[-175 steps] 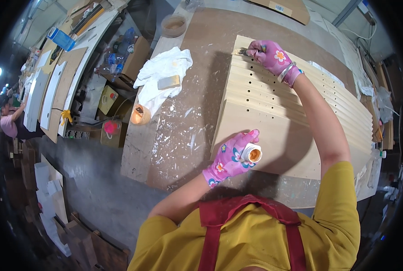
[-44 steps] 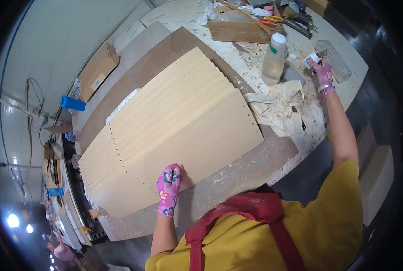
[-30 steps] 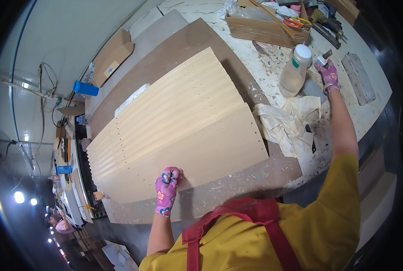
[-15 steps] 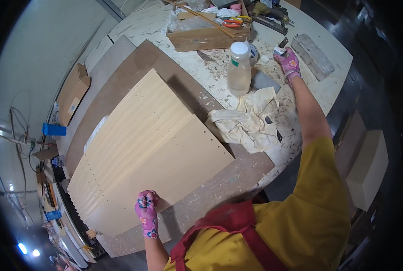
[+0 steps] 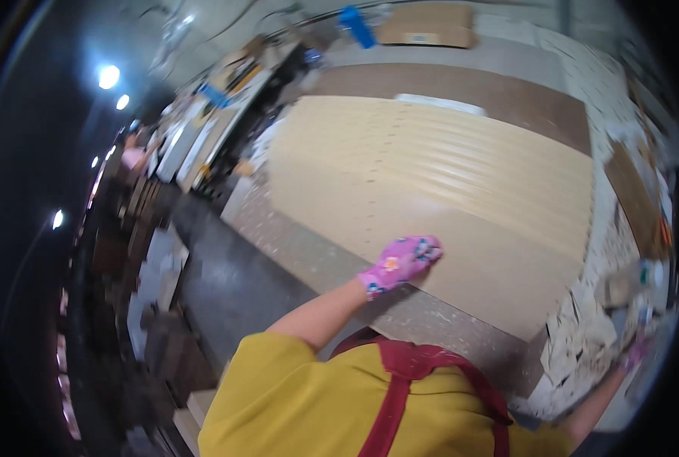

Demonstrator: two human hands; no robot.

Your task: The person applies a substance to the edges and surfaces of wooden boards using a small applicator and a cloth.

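Pale beige panels [image 5: 423, 221] lie overlapped in a stepped stack on the worktable, with rows of small dark holes across them. My left hand [image 5: 404, 263], in a pink flowered glove, is closed at the near edge of the front panel. What its fingers hold, if anything, is hidden. My right hand [image 5: 635, 354], in a matching pink glove, is stretched far out at the right edge of the view and smeared by motion. Close to it lie a crumpled cream cloth [image 5: 579, 339] and a blurred clear bottle [image 5: 617, 289].
A brown board [image 5: 461, 84] lies under the stack. Behind it are a flat cardboard box [image 5: 427, 27] and a blue container [image 5: 357, 27]. An open carton [image 5: 635, 198] stands at right. Far left, another person [image 5: 134, 154] is beyond a cluttered bench [image 5: 221, 126].
The view has swung left, so the table appears turned and the right hand sits near the right rim. My left hand remains closed at the panel's near edge.
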